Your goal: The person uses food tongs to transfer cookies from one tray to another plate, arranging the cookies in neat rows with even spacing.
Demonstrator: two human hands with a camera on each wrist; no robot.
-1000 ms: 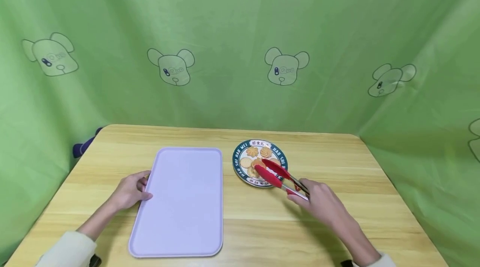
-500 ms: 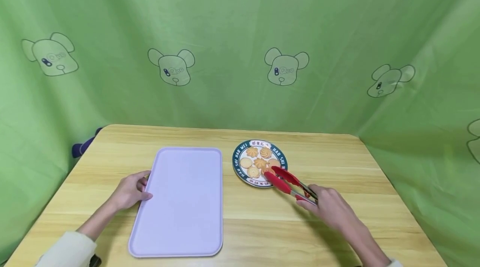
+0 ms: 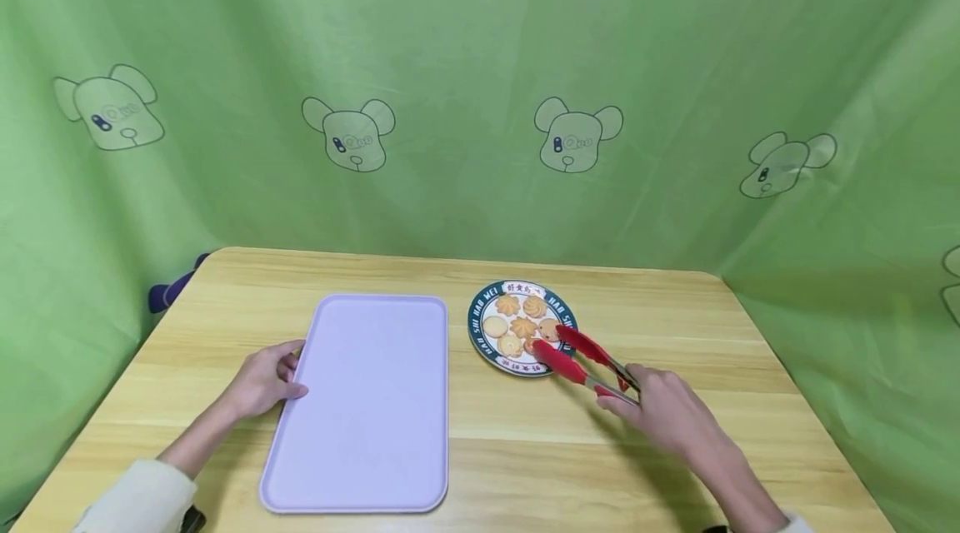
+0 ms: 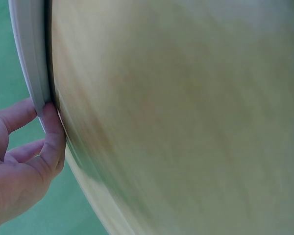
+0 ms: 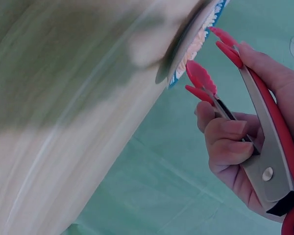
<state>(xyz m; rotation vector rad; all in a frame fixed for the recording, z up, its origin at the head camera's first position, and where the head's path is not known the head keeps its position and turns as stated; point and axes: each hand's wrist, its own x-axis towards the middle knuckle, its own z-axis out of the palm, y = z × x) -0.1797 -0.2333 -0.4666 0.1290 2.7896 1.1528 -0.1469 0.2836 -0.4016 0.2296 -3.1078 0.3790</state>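
Observation:
My left hand point(image 3: 262, 383) pinches the left rim of a lavender rectangular tray point(image 3: 360, 408), which lies flat on the table. In the left wrist view, thumb and fingers close on the tray edge point(image 4: 29, 54). My right hand point(image 3: 663, 404) grips a pair of red-tipped metal tongs point(image 5: 268, 132). Their tips stand apart, with nothing seen between them in the right wrist view. In the head view they overlap the lower right of a round plate point(image 3: 476, 333) with a dark green lettered rim. Several cookies point(image 3: 523, 327) lie on it; the tongs partly cover one at the lower right.
The plate stands right of the tray's far half, a short gap between them. A light wooden table point(image 3: 600, 475) carries everything. Green curtains point(image 3: 465, 200) with bear outlines hang behind and beside it. Something dark purple point(image 3: 168, 291) sits past the table's left edge.
The tongs have shifted right and slightly nearer me, from the middle cookie to the plate's lower right, uncovering the middle cookie. My left hand and the tray have stayed in place.

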